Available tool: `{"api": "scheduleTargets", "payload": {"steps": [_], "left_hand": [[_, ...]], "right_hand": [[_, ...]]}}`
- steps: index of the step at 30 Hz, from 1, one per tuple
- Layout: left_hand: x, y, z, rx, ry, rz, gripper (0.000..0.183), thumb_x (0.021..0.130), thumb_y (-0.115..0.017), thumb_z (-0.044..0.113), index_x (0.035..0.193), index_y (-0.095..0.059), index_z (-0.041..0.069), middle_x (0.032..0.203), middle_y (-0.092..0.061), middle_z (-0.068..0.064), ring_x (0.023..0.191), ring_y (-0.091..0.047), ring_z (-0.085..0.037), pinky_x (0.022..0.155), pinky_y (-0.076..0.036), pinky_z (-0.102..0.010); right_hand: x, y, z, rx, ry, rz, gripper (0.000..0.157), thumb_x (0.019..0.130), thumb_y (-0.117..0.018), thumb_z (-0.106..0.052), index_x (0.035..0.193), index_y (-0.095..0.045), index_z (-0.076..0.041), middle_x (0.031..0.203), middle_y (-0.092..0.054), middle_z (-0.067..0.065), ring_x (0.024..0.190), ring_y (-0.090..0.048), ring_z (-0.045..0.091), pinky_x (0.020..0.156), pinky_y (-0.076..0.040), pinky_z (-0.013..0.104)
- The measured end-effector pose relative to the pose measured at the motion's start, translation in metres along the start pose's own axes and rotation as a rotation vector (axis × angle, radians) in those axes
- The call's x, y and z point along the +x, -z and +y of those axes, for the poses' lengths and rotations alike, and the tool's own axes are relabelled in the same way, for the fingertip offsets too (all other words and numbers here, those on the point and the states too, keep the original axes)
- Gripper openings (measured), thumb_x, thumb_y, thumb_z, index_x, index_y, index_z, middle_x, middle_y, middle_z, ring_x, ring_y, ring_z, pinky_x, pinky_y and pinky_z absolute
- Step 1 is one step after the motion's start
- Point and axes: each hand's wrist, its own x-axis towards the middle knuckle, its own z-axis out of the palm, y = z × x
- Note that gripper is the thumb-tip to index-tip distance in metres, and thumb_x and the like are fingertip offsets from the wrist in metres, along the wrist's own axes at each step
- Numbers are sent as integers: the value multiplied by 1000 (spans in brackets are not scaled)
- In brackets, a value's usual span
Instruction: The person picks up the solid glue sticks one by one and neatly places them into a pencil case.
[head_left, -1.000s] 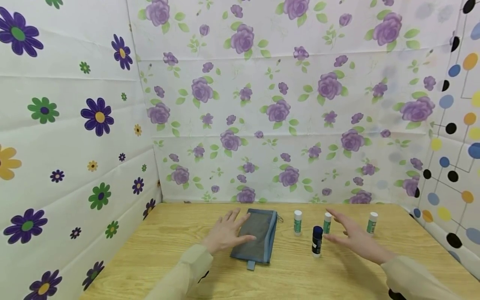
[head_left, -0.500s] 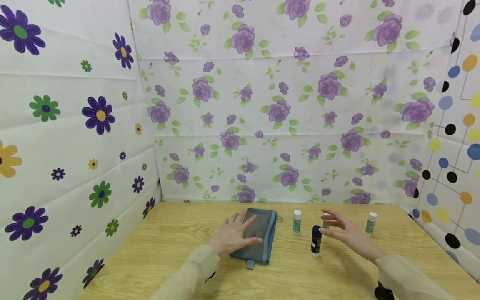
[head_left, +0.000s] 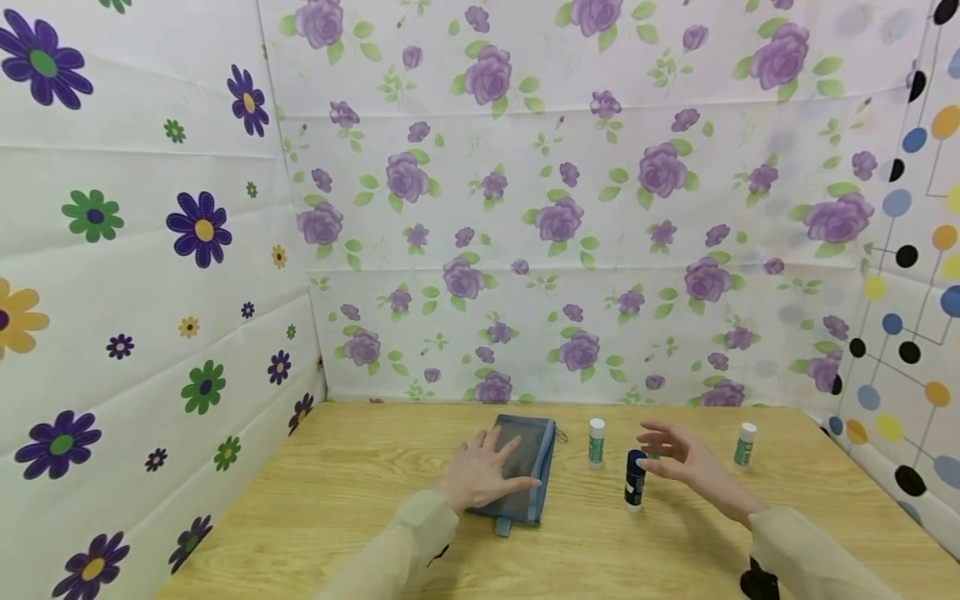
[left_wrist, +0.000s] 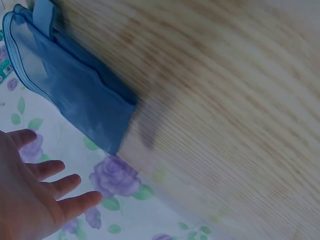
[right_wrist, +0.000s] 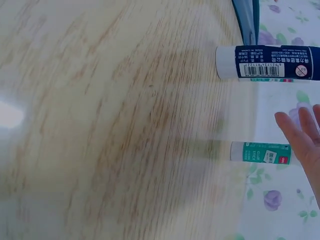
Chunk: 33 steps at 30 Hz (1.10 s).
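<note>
**Two hands, neither gripping, over a tabletop with pouch and glue sticks**

The left hand [head_left: 480,475], fingers spread wide and holding nothing, lies over a blue rectangular pouch with a grey mesh face [head_left: 531,450] in the head view; the left wrist view shows a gap between them. The right hand [head_left: 693,467], thumb and fingers parted and holding nothing, is beside an upright dark-blue cylindrical glue stick with a white base [head_left: 634,490]; its thumb tip overlaps the cap, though contact cannot be told. Behind, this hand largely hides a green cylindrical glue stick [head_left: 653,452]. Two white-capped green glue sticks [head_left: 596,447] stand upright, one near the pouch, one beyond the right hand.

The surface is a pale yellow wood-grain table [head_left: 345,467], with glare [right_wrist: 9,116] in the right wrist view. White printed cloths enclose it: a daisy-patterned left cloth [head_left: 150,275], a purple-rose back cloth [head_left: 517,192] and a right cloth with coloured dots [head_left: 918,317]. Creases cross the first two.

Compared with one second earlier, the left hand has shifted rightward over the pouch; the right hand has moved closer to the dark-blue stick's cap, covering the green stick's white cap. Pouch and sticks keep their places.
</note>
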Motion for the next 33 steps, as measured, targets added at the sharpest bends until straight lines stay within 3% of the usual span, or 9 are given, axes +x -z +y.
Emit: {"api": "scheduleTargets", "payload": {"steps": [4,8,11,15,18,23,33], "left_hand": [[2,-2,7,4,25,-22,85,76,-27,77,142,-29,24,142,-26,-16,125,-28,-37,90,-30,-54],[4,-6,12,0,26,-36,83,78,-27,76,142,-30,23,141,-27,-16,125,-28,-37,90,-30,-55],[5,-8,16,9,26,-43,81,80,-28,74,142,-31,22,141,-28,-16,125,-28,-36,90,-30,-55],[8,-9,20,16,26,-27,79,81,-30,72,141,-34,20,139,-31,-17,123,-31,-35,87,-34,-52],[10,-10,23,17,25,-10,80,80,-30,72,140,-35,19,137,-33,-17,122,-32,-35,86,-37,-50],[12,-12,27,18,32,-10,80,81,-29,72,140,-35,18,137,-33,-18,122,-33,-34,87,-35,-51],[13,-21,30,10,82,-8,77,82,-35,69,137,-39,16,133,-38,-17,117,-38,-35,86,-36,-50]], "right_hand": [[1,1,3,58,-37,-2,52,88,-60,-16,133,-37,-6,123,-45,22,110,-45,35,80,-44,43],[3,1,5,72,-23,-1,50,86,-62,-14,130,-41,-1,118,-49,22,105,-51,29,78,-45,41],[3,1,7,89,-32,-9,48,86,-62,-13,128,-42,0,118,-49,21,104,-51,28,80,-43,46],[4,1,8,97,-57,-4,46,86,-62,-14,127,-45,-2,118,-50,19,103,-52,27,81,-42,47],[5,0,11,126,-27,2,45,83,-65,-10,123,-48,0,114,-53,19,100,-54,26,78,-45,44],[7,-1,15,205,-26,-29,42,81,-66,-4,120,-51,0,108,-56,17,97,-56,24,77,-46,42],[4,0,18,172,-152,-115,56,86,-62,-13,133,-35,3,118,-49,20,104,-51,29,81,-42,48]]}}
